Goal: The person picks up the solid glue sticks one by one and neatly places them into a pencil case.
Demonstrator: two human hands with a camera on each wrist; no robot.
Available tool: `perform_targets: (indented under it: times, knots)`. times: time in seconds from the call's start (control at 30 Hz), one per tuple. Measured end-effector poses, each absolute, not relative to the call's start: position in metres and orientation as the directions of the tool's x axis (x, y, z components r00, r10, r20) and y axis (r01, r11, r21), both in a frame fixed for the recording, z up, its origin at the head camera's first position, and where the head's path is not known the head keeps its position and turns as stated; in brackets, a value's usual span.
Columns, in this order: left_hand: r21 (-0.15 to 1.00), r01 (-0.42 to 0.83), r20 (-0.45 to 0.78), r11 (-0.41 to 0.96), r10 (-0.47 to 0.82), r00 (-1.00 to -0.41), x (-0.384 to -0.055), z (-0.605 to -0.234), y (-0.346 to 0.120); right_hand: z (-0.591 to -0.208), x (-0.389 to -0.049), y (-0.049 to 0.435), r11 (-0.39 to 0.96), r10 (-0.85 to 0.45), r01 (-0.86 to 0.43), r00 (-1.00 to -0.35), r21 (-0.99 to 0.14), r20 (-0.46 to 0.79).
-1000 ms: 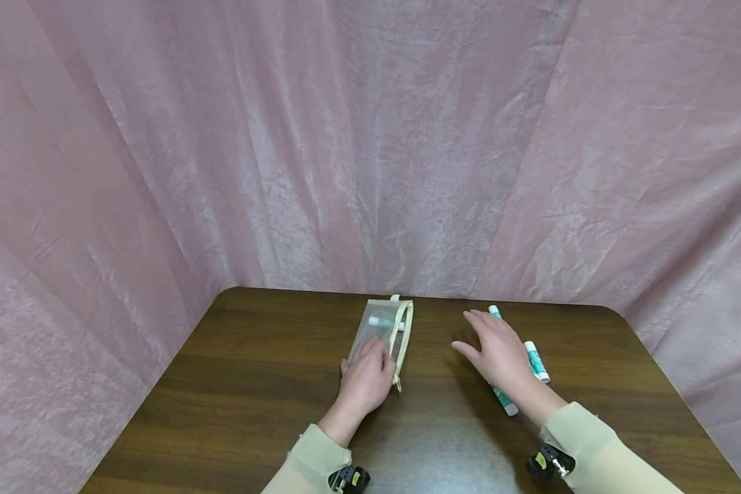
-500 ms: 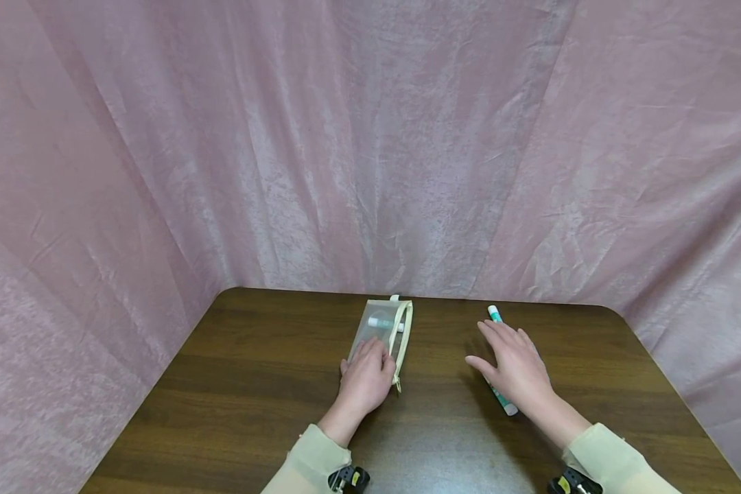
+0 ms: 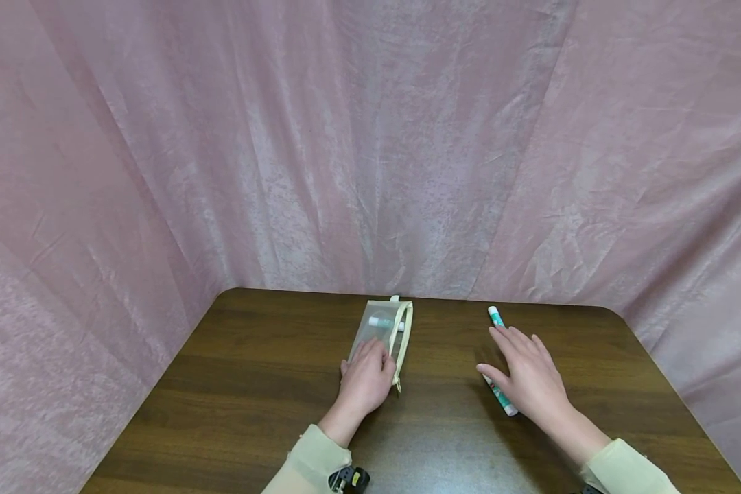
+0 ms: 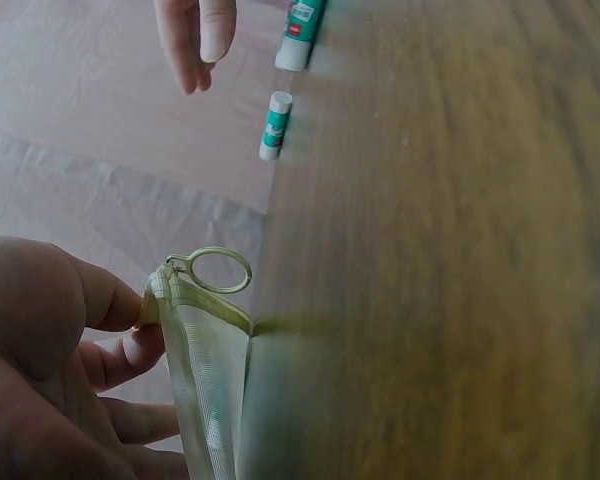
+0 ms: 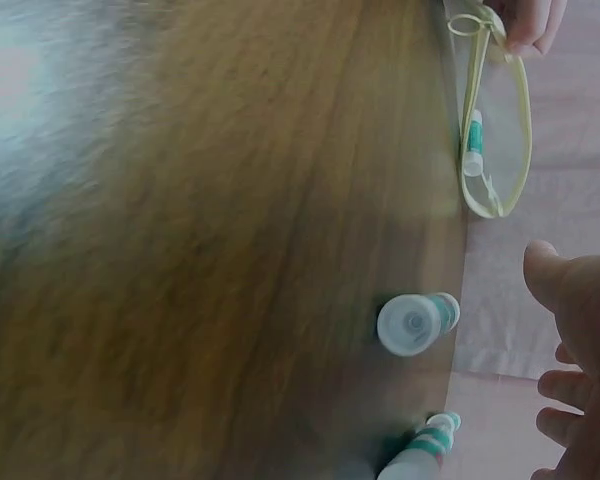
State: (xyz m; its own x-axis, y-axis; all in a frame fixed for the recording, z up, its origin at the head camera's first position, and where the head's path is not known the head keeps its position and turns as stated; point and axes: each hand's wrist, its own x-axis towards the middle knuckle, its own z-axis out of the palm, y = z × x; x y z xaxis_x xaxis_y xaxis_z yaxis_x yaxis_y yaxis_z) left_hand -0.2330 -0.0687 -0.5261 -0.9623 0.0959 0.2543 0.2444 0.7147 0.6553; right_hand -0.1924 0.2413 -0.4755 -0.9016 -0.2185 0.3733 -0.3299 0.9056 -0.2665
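My left hand rests over the near end of a translucent zip pouch. In the left wrist view, its thumb and finger pinch the pouch edge beside the zip pull. The pouch's mouth gapes, and a small glue stick lies inside. My right hand hovers with spread, relaxed fingers and holds nothing. Beneath it, a green-and-white glue stick sticks out on the near side, and a white-capped end shows beyond the fingertips. The right wrist view shows another glue stick lying alongside, which the hand hides from the head view.
The brown wooden table has rounded far corners. Just behind its far edge hangs a pink velvet curtain, which also covers both sides. Each forearm wears a pale green sleeve, and a black wrist camera sits at the left cuff.
My right hand has drifted right and back toward me, staying above the glue sticks. The rightmost stick, visible a second ago, is now hidden under it. The left hand and pouch stay put.
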Motion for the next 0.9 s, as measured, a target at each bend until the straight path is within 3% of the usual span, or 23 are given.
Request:
perform_targets:
  times: [0.17,0.47,0.7,0.9]
  knots:
    - [0.646,0.233,0.216,0.726,0.12,-0.969,-0.219,-0.498,-0.069,-0.479,-0.186,0.247,0.907,-0.216,-0.328,-0.901,-0.265,0.375]
    - [0.643,0.224,0.199,0.732,0.122,-0.972,-0.22,-0.498,-0.069,-0.483,-0.174,0.255,0.906,-0.233,-0.357,-0.869,-0.228,0.437]
    - [0.628,0.266,0.289,0.732,0.099,-0.952,-0.23,-0.519,-0.068,-0.488,-0.168,0.26,0.902,-0.247,-0.378,-0.847,-0.207,0.471]
    - [0.65,0.239,0.228,0.721,0.115,-0.967,-0.222,-0.5,-0.067,-0.493,-0.161,0.262,0.907,-0.246,-0.373,-0.847,-0.197,0.471]
